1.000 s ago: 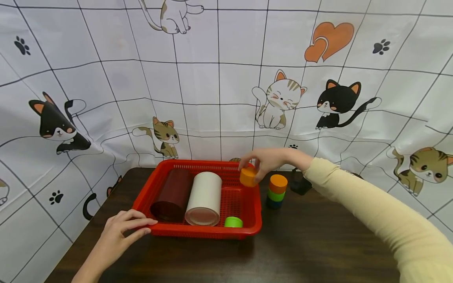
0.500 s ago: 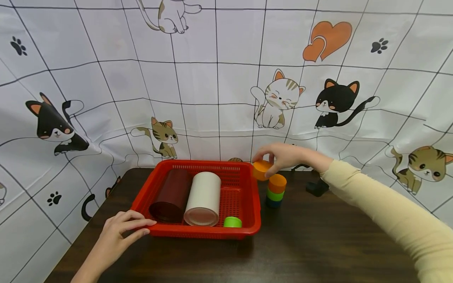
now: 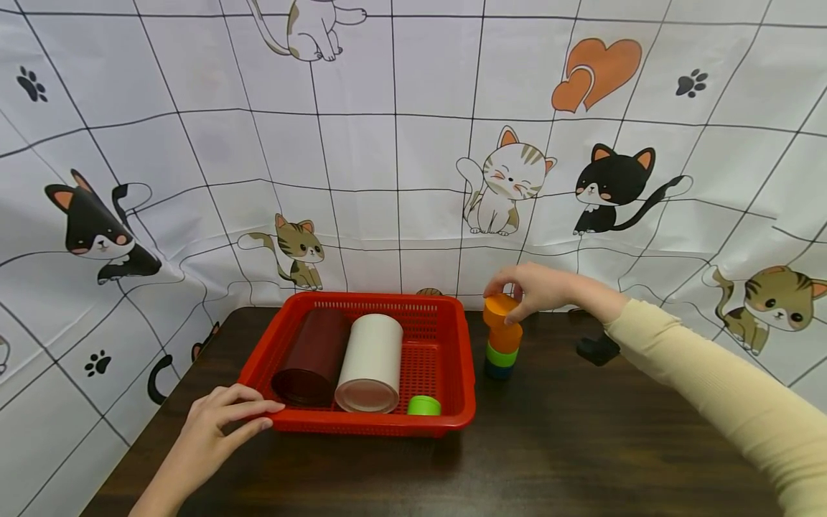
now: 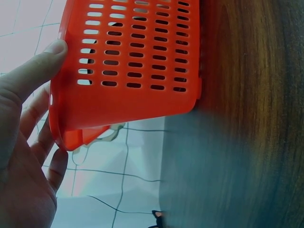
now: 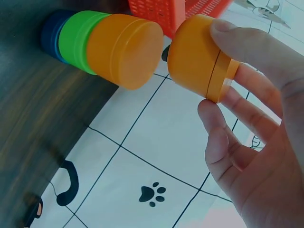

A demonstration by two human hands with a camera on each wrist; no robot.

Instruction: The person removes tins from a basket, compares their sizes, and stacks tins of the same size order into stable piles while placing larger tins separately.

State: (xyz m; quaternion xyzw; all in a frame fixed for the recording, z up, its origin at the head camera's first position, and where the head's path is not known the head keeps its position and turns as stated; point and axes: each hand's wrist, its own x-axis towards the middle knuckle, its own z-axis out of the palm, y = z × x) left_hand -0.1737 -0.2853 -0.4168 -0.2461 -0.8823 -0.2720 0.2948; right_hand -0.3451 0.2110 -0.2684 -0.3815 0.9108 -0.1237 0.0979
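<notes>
My right hand (image 3: 539,289) pinches a small orange lidded jar (image 3: 496,309) between thumb and fingers. In the right wrist view a gap shows between this jar (image 5: 190,57) and the orange jar (image 5: 126,52) topping a stack on the table. Under that top one come a green jar (image 3: 501,357) and a dark blue jar (image 3: 499,371). At the front left corner of a red basket (image 3: 362,422), my left hand (image 3: 216,424) holds the rim, thumb and fingers on opposite sides. Inside the basket lies a green jar (image 3: 423,406), close to the front right corner.
A dark brown cylinder (image 3: 312,359) and a white cylinder (image 3: 373,359) lie side by side in the basket. Some black object (image 3: 597,350) sits behind my right forearm on the dark wooden table (image 3: 581,445). A cat-patterned sheet (image 3: 362,143) hangs at the back.
My right hand has carried the orange jar rightward, from over the basket's right side to above the stack. My left hand stays on the rim.
</notes>
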